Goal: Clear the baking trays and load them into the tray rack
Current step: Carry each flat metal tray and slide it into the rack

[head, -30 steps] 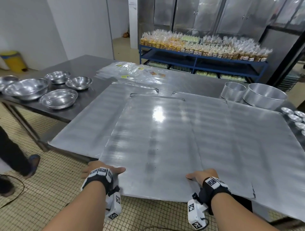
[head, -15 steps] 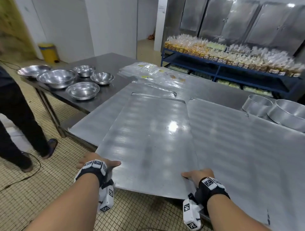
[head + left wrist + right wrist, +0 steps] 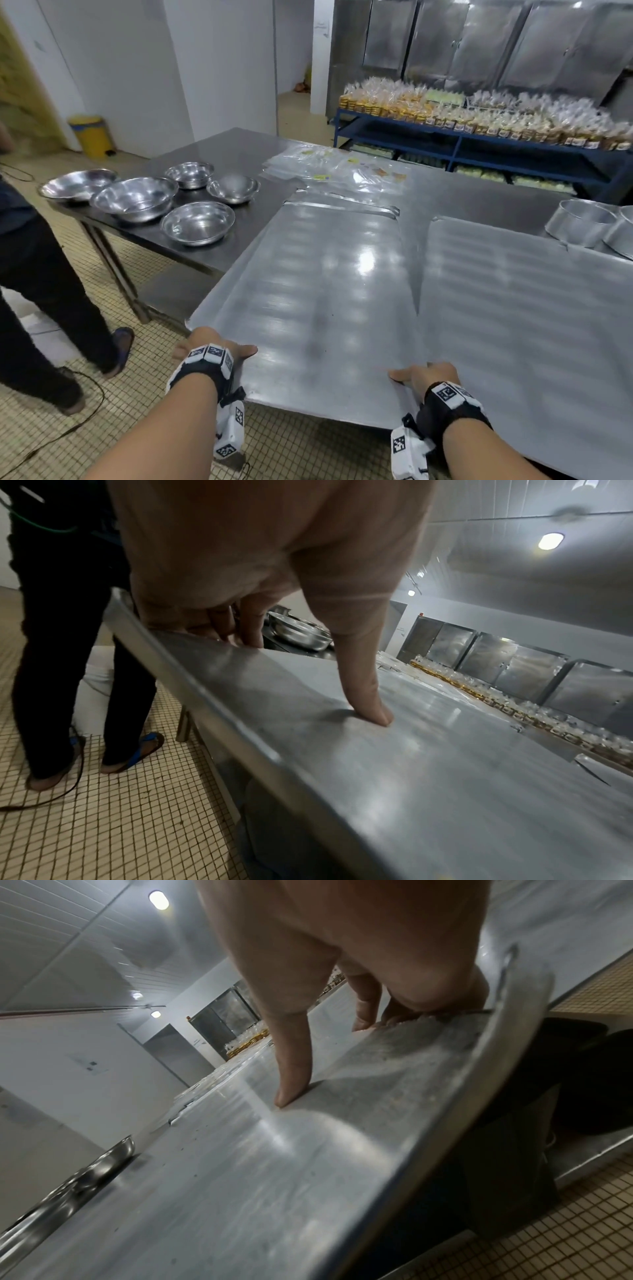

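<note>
My left hand and right hand pinch the near rim of a flat, brushed-metal baking tray overhanging the steel counter. Beyond my left hand sit round shiny steel bowls; another matte tray lies right.

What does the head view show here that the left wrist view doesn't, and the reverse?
Only the head view shows the right hand, a second tray on the right, and the yellow bin.

Only the left wrist view shows the left thumb pressed on top of the tray with fingers at its edge, plus the ceiling lamp.

Both show the left hand, the held baking tray and the steel bowls.
</note>
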### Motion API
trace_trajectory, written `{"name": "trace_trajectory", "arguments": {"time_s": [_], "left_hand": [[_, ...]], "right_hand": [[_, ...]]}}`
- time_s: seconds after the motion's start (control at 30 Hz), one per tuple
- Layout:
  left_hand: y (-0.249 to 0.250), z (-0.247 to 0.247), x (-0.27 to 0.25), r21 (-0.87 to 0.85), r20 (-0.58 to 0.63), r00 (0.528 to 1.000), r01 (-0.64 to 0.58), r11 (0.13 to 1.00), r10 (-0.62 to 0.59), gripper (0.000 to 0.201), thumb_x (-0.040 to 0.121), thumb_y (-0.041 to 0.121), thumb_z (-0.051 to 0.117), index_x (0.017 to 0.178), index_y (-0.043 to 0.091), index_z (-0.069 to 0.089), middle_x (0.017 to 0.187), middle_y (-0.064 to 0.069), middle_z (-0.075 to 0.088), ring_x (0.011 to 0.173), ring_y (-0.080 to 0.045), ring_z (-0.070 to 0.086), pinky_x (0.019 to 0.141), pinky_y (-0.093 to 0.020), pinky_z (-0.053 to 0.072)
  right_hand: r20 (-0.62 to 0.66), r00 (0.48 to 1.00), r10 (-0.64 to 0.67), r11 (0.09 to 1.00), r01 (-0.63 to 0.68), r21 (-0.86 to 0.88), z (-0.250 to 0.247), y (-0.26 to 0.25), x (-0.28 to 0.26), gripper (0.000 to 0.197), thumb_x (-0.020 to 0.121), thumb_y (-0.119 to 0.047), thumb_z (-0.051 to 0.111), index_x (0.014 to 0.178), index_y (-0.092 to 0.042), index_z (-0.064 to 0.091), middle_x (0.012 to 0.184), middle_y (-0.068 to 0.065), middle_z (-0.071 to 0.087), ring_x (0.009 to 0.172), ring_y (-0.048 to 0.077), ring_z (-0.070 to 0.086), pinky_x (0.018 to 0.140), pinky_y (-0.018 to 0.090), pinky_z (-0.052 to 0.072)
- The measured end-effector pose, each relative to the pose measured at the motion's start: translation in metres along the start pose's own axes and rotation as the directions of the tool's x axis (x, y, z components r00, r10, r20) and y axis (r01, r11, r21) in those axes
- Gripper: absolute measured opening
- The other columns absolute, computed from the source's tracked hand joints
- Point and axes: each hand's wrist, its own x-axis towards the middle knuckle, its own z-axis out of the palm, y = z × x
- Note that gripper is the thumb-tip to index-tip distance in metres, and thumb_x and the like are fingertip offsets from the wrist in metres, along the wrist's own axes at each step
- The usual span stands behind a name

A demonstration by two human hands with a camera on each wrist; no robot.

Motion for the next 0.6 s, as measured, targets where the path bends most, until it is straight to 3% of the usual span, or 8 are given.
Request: {"name": "trace_trajectory", "arguments": {"time_s": [0.03, 0.13, 0.2, 0.33, 0.47, 0.6], "left_hand": [[0.002, -0.008, 0.009, 0.025, -0.004, 1.000, -0.010, 1.000, 0.010, 0.136, 0.015, 0.075, 0.083, 0.130, 0.007, 0.054, 0.128, -0.018, 0.058, 0.117, -0.040, 0.055, 0.092, -0.051, 0.054], [0.006, -0.020, 0.046, 0.010, -0.012, 0.999, -0.039, 0.999, 0.039, 0.133, 0.011, 0.075, 0.083, 0.124, 0.009, 0.058, 0.124, -0.016, 0.060, 0.111, -0.038, 0.057, 0.090, -0.051, 0.054], [0.009, -0.026, 0.066, 0.010, -0.017, 0.998, -0.064, 0.998, 0.065, 0.135, 0.004, 0.076, 0.080, 0.120, 0.010, 0.059, 0.121, -0.016, 0.061, 0.107, -0.039, 0.059, 0.088, -0.053, 0.054], [0.018, -0.043, 0.076, 0.018, -0.039, 0.994, -0.101, 0.995, 0.101, 0.121, 0.028, 0.068, 0.091, 0.126, 0.006, 0.054, 0.128, -0.019, 0.050, 0.116, -0.037, 0.052, 0.095, -0.050, 0.050], [0.027, -0.049, 0.089, 0.067, -0.023, 0.992, -0.121, 0.990, 0.123, 0.115, 0.042, 0.065, 0.091, 0.132, 0.006, 0.050, 0.134, -0.019, 0.046, 0.124, -0.037, 0.044, 0.102, -0.048, 0.045], [0.035, -0.046, 0.098, 0.076, 0.008, 0.988, -0.156, 0.985, 0.155, 0.114, 0.046, 0.065, 0.090, 0.134, 0.005, 0.050, 0.137, -0.020, 0.043, 0.128, -0.037, 0.040, 0.102, -0.051, 0.043]], "right_hand": [[-0.014, 1.000, 0.005, 1.000, -0.005, 0.015, 0.011, -0.005, -0.001, 0.080, 0.039, -0.019, 0.097, 0.104, 0.006, 0.057, 0.095, 0.012, 0.069, 0.086, 0.033, 0.066, 0.089, 0.040, 0.054], [-0.055, 0.998, 0.022, 0.999, -0.020, 0.038, 0.040, -0.015, -0.006, 0.078, 0.031, -0.024, 0.096, 0.099, 0.000, 0.067, 0.086, 0.013, 0.073, 0.079, 0.034, 0.070, 0.083, 0.044, 0.059], [-0.076, 0.997, 0.031, 0.998, -0.026, 0.062, 0.057, -0.019, -0.007, 0.068, 0.032, -0.024, 0.098, 0.090, -0.003, 0.069, 0.082, 0.013, 0.074, 0.076, 0.034, 0.071, 0.081, 0.045, 0.060], [-0.104, 0.993, 0.060, 0.993, -0.049, 0.105, 0.081, -0.024, -0.005, 0.067, 0.022, -0.026, 0.095, 0.081, -0.005, 0.072, 0.075, 0.011, 0.075, 0.071, 0.035, 0.072, 0.077, 0.047, 0.060], [-0.130, 0.990, 0.061, 0.998, -0.056, 0.035, 0.095, -0.034, -0.006, 0.060, 0.033, -0.026, 0.098, 0.081, -0.007, 0.070, 0.082, 0.012, 0.074, 0.076, 0.034, 0.071, 0.081, 0.046, 0.059], [-0.169, 0.983, 0.075, 0.995, -0.085, -0.051, 0.100, -0.042, -0.002, 0.069, 0.041, -0.036, 0.098, 0.096, -0.004, 0.070, 0.099, 0.014, 0.073, 0.092, 0.033, 0.068, 0.088, 0.042, 0.057]]}}
